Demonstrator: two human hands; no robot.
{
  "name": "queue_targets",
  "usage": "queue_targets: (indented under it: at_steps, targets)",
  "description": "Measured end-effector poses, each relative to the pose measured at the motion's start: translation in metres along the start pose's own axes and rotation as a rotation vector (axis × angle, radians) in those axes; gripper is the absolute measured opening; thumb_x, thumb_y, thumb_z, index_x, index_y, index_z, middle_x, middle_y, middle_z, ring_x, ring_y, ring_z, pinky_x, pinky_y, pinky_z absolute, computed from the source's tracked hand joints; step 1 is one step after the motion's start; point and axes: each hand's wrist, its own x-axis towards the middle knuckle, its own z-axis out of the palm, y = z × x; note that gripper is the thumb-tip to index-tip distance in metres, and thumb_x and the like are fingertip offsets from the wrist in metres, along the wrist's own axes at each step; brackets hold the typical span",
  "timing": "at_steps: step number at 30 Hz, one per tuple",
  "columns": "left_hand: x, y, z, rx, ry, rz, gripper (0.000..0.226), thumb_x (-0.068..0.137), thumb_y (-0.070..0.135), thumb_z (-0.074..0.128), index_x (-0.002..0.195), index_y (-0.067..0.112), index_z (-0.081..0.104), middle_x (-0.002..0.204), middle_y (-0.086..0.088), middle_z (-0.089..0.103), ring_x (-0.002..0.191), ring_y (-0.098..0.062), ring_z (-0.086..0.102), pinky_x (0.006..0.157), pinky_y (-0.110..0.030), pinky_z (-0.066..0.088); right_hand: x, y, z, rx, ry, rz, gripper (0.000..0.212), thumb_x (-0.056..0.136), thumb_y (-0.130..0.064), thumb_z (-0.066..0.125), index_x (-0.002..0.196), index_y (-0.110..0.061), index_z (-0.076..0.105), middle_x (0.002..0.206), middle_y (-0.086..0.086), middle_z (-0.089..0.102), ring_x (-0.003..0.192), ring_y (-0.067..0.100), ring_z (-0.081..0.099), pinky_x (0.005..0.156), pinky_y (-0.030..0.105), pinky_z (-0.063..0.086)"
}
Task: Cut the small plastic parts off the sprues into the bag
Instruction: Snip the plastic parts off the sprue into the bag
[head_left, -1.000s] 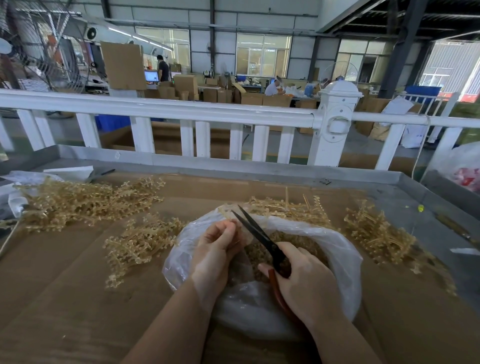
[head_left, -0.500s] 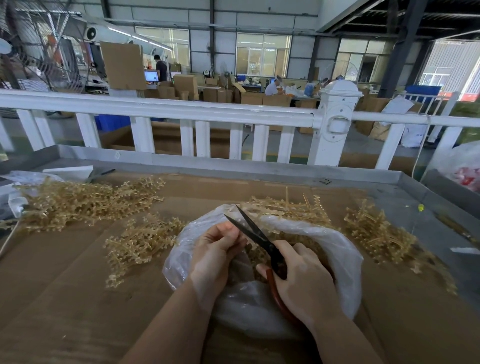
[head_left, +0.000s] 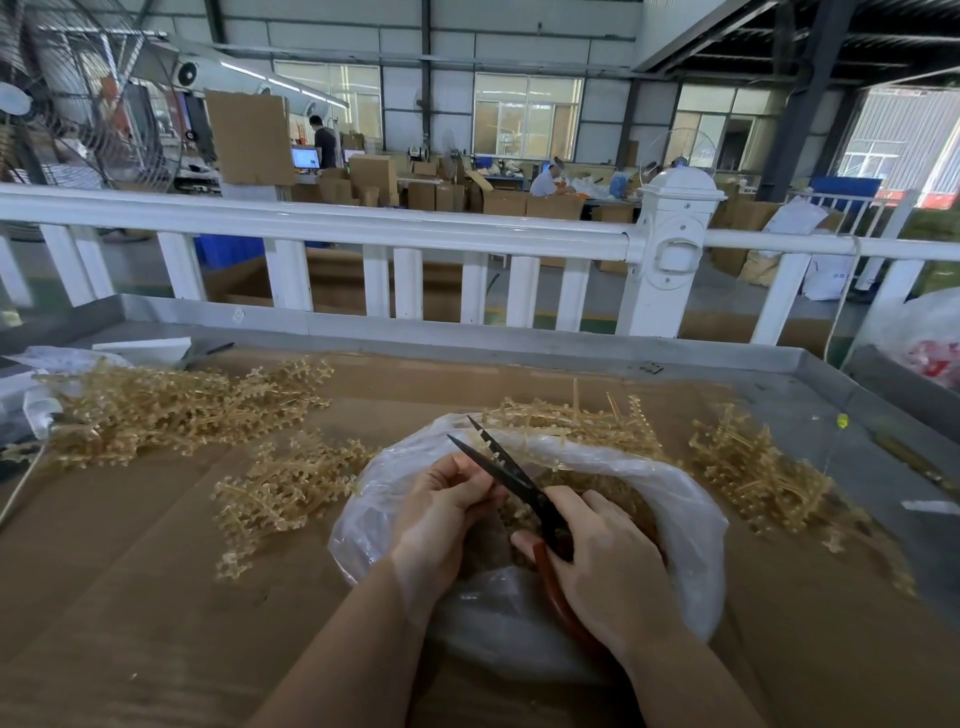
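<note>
A clear plastic bag (head_left: 680, 525) lies open on the cardboard-covered table, holding a heap of small tan cut parts (head_left: 618, 499). Over the bag's mouth my right hand (head_left: 608, 577) grips red-handled scissors (head_left: 511, 475), whose dark blades stand apart and point up and left. My left hand (head_left: 441, 512) pinches a small tan sprue piece (head_left: 496, 457) between the blades; most of that piece is hidden by my fingers. Uncut tan sprues (head_left: 291, 483) lie just left of the bag.
A bigger pile of sprues (head_left: 171, 405) spreads at the left, more sprues (head_left: 582, 421) lie behind the bag and a further pile (head_left: 748, 467) at its right. White papers and plastic (head_left: 62, 364) sit far left. A white railing (head_left: 363, 228) runs behind the table's grey rim (head_left: 519, 343).
The scissor blades have spread wider and shifted slightly left. My left hand has moved its sprue piece in between them. The bag and the piles have stayed put.
</note>
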Motion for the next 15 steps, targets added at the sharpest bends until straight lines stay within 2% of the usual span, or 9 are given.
queue_targets:
  at_steps: [5,11,15]
  targets:
    - [-0.0003,0.0014,0.0005,0.020,-0.008,-0.006,0.025,0.090,-0.010,0.046,0.076,0.004,0.060,0.073,-0.010,0.069,0.068,-0.016,0.065,0.071,-0.025,0.055,0.0018,-0.0013,-0.0017,-0.006,-0.007,-0.029,0.050,0.083,-0.065,0.039,0.115,-0.030,0.055,0.093,-0.010,0.059,0.088,0.012,0.058,0.071,0.019,0.042]
    - [0.0028,-0.0009,-0.0019,0.000,0.013,-0.017,0.023,0.090,-0.009,0.049,0.075,0.007,0.058,0.067,-0.006,0.066,0.062,-0.013,0.063,0.063,-0.021,0.056,0.0029,-0.0035,-0.0021,-0.041,0.014,-0.047,0.044,0.084,-0.058,0.052,0.110,-0.024,0.060,0.082,-0.006,0.061,0.073,0.014,0.060,0.063,0.018,0.041]
    - [0.0033,-0.0019,-0.0035,-0.023,0.012,-0.033,0.024,0.089,-0.008,0.052,0.072,0.008,0.059,0.064,-0.007,0.063,0.058,-0.013,0.062,0.059,-0.022,0.055,0.0028,-0.0040,-0.0022,-0.019,-0.017,-0.048,0.048,0.084,-0.062,0.047,0.115,-0.026,0.057,0.087,-0.007,0.062,0.077,0.012,0.060,0.067,0.020,0.046]
